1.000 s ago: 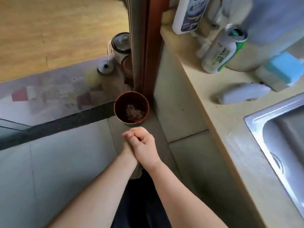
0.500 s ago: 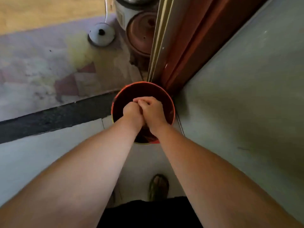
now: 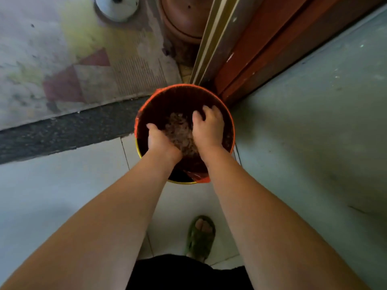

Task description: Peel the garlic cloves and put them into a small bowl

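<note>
Tiled floor, bin – hands inside

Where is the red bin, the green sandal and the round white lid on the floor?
red bin [image 3: 184, 87]: head view, on the far part of its rim.
green sandal [image 3: 200, 244]: head view, on the strap across the foot.
round white lid [image 3: 117, 9]: head view, on its white top surface.
</note>
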Demonstrator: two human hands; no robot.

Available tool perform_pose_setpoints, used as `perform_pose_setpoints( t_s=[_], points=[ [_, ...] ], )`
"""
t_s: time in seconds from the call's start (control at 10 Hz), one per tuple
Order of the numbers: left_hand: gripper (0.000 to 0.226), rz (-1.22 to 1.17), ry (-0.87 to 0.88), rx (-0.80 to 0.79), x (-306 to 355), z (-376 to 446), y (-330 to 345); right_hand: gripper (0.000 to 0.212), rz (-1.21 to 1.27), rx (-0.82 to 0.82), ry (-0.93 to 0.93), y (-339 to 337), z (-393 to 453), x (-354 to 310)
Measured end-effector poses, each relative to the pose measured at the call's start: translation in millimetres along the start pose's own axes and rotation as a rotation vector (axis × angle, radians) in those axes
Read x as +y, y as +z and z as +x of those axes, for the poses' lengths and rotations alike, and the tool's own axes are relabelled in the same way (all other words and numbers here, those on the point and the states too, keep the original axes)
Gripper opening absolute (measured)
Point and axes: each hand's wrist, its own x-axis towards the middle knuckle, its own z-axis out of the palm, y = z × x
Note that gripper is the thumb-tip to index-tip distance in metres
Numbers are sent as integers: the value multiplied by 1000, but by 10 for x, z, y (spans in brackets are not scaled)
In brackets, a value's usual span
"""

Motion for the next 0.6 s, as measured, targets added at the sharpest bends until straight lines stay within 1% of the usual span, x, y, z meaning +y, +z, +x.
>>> perform_pose_setpoints(
  t_s=[0.1, 0.2, 0.3, 0.4, 0.5, 0.6],
  points=[
    [64, 87, -40, -103, -472, -277, -61, 37, -108, -262, -144, -152, -129, -30],
    [68, 14, -45, -191, -570, -254, -74, 32, -60, -160, 169, -178, -207, 53],
    [56, 215, 43, -96, -776, -482, -117, 36, 155, -126, 162, -361, -338, -86],
    [53, 402, 58, -101, -888, -948, -17, 25, 240, -76, 250, -570, -544, -223],
    [49, 461, 176, -214, -972, -1436, -131, 45, 283, -220, 310, -877, -826, -351],
    [43, 623, 63, -304, -1250, -1898, -433, 52, 108, -343, 503, -1123, -1368, -312]
  ],
)
